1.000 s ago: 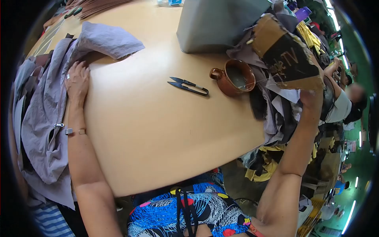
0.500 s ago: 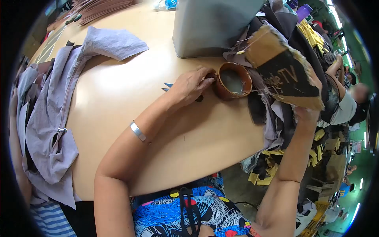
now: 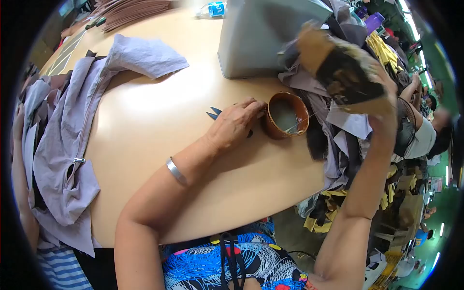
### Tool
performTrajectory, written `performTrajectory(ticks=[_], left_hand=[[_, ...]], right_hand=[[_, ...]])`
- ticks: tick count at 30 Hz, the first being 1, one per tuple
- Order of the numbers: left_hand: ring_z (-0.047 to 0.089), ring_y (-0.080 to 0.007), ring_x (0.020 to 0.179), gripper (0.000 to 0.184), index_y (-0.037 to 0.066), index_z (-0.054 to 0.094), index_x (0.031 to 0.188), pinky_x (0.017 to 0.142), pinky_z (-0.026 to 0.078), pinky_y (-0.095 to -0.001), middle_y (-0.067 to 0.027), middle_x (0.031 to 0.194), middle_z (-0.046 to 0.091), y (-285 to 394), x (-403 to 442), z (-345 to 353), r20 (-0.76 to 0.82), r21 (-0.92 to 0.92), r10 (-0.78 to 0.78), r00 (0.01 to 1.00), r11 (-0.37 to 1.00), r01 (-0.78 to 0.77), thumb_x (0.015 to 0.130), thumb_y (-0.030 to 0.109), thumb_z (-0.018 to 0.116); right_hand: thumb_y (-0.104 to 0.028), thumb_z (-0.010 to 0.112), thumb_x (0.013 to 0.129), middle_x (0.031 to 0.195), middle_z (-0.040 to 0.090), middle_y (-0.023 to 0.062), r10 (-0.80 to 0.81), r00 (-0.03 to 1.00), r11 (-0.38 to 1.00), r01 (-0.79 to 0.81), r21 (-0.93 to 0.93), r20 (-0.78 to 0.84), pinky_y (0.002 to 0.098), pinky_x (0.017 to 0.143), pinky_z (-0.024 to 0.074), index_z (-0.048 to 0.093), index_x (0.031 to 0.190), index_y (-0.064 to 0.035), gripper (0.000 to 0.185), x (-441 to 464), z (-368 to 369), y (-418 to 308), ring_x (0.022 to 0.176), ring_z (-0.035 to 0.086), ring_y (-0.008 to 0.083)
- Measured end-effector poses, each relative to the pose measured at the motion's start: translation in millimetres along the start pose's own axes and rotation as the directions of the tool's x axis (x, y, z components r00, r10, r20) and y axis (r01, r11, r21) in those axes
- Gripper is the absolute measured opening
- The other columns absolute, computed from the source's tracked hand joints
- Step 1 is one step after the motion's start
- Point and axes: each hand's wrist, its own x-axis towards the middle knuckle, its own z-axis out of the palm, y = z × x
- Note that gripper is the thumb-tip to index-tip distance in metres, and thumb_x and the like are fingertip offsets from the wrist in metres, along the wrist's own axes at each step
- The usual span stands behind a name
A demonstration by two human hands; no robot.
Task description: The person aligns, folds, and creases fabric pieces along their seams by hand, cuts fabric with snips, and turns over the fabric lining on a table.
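A brown mug [image 3: 272,129] stands on the table, with something greyish inside. My left hand [image 3: 234,123] is closed at its left side, fingertips on the handle, which they mostly hide. Beneath that hand lie small scissors [image 3: 213,113], their blue blades poking out past the knuckles. My right hand [image 3: 384,104], raised at the right, grips a torn piece of cardboard [image 3: 345,72] with a dark printed panel, blurred by motion. Fine threads run from the mug's rim toward the cloth pieces under the cardboard.
A grey metal container [image 3: 266,41] stands behind the mug. Grey-mauve and dark fabric pieces [image 3: 333,154] pile up at the right. A lilac garment piece [image 3: 67,145] with a zipper lies at left. A plastic bottle [image 3: 212,9] and stacked brown pieces [image 3: 130,14] are at the back.
The cardboard in my right hand has tilted and shifted slightly, now smeared by motion. A pale cloth flap shows below it. The whole table view has slid a little down and right.
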Motion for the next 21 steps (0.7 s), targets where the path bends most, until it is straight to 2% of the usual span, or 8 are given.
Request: performTrajectory(ticks=[2, 5, 8, 11, 15, 16, 19, 21], left_hand=[[0.059, -0.0349, 0.088, 0.023, 0.003, 0.055, 0.113, 0.076, 0.049, -0.0405, -0.0152, 0.098, 0.057, -1, 0, -1, -0.006, -0.005, 0.011, 1.0, 1.0, -0.011, 0.09, 0.005, 0.052], [0.058, -0.0355, 0.089, 0.022, 0.003, 0.054, 0.112, 0.076, 0.049, -0.0417, -0.0155, 0.098, 0.056, -1, 0, -1, 0.009, -0.005, 0.0, 1.0, 1.0, 0.0, 0.091, 0.006, 0.051], [0.058, -0.0359, 0.089, 0.022, 0.004, 0.054, 0.112, 0.076, 0.048, -0.0426, -0.0161, 0.097, 0.056, 1, -1, 0, 0.017, 0.01, -0.007, 1.0, 1.0, 0.007, 0.091, 0.008, 0.05], [0.058, -0.0364, 0.09, 0.022, 0.003, 0.055, 0.112, 0.077, 0.048, -0.043, -0.0169, 0.098, 0.056, 2, -1, -1, 0.007, 0.03, -0.01, 1.0, 0.999, 0.01, 0.092, 0.01, 0.05], [0.058, -0.037, 0.091, 0.022, 0.002, 0.055, 0.111, 0.079, 0.048, -0.0432, -0.0178, 0.1, 0.056, -1, -1, 1, -0.008, 0.031, -0.006, 1.0, 0.999, 0.007, 0.092, 0.013, 0.051], [0.058, -0.0372, 0.092, 0.022, 0.002, 0.055, 0.111, 0.079, 0.048, -0.0432, -0.018, 0.101, 0.056, -2, -1, 1, -0.01, 0.019, -0.012, 1.0, 1.0, 0.012, 0.091, 0.013, 0.051], [0.058, -0.0375, 0.093, 0.022, 0.002, 0.056, 0.109, 0.079, 0.048, -0.0432, -0.0181, 0.103, 0.056, 1, 1, 0, 0.028, 0.043, -0.051, 0.998, 0.998, 0.05, 0.091, 0.013, 0.051], [0.057, -0.0378, 0.094, 0.024, 0.003, 0.055, 0.113, 0.078, 0.048, -0.0431, -0.0186, 0.104, 0.056, -1, 1, 0, 0.027, 0.042, -0.059, 0.998, 0.997, 0.058, 0.091, 0.014, 0.052]], right_hand=[[-0.043, 0.066, 0.075, 0.105, 0.064, 0.012, -0.004, 1.0, 0.997, 0.005, -0.083, 0.011, 0.0276, 0.089, 0.0419, 0.062, 0.114, 0.0019, 0.059, 15, 29, -1, 0.097, 0.059, 0.0188], [-0.052, 0.066, 0.071, 0.099, 0.066, 0.015, 0.04, 0.986, 0.939, 0.018, -0.342, 0.162, 0.0299, 0.084, 0.0463, 0.06, 0.117, 0.0026, 0.072, 41, 49, 6, 0.092, 0.062, 0.02], [-0.058, 0.066, 0.069, 0.099, 0.066, 0.0209, 0.278, 0.933, 0.786, -0.084, -0.612, 0.229, 0.0345, 0.085, 0.0472, 0.062, 0.112, 0.0039, 0.075, 58, 79, -3, 0.093, 0.064, 0.0277], [-0.061, 0.066, 0.07, 0.097, 0.064, 0.021, 0.18, 0.974, 0.615, -0.003, -0.789, 0.137, 0.0312, 0.082, 0.0472, 0.061, 0.112, 0.0019, 0.076, 68, 104, 12, 0.09, 0.062, 0.0248], [-0.053, 0.062, 0.078, 0.095, 0.066, 0.0197, -0.172, 0.985, 0.809, 0.131, -0.573, -0.018, 0.0419, 0.079, 0.0488, 0.065, 0.1, 0.0, 0.058, 56, 95, 15, 0.086, 0.064, 0.0348], [-0.039, 0.067, 0.079, 0.091, 0.067, 0.0167, -0.246, 0.967, 0.822, 0.17, -0.543, -0.07, 0.0384, 0.075, 0.0494, 0.066, 0.097, -0.0009, 0.042, 43, 94, 7, 0.076, 0.066, 0.0293], [-0.032, 0.071, 0.077, 0.085, 0.067, 0.0157, -0.058, 0.992, 0.858, -0.008, -0.514, -0.112, 0.0336, 0.073, 0.0496, 0.066, 0.1, -0.0032, 0.037, -5, 92, -19, 0.069, 0.066, 0.0228], [-0.031, 0.07, 0.078, 0.081, 0.067, 0.0164, -0.02, 0.999, 0.76, -0.005, -0.65, -0.031, 0.0355, 0.071, 0.0498, 0.059, 0.114, -0.0088, 0.044, -26, 99, -11, 0.069, 0.066, 0.02]])
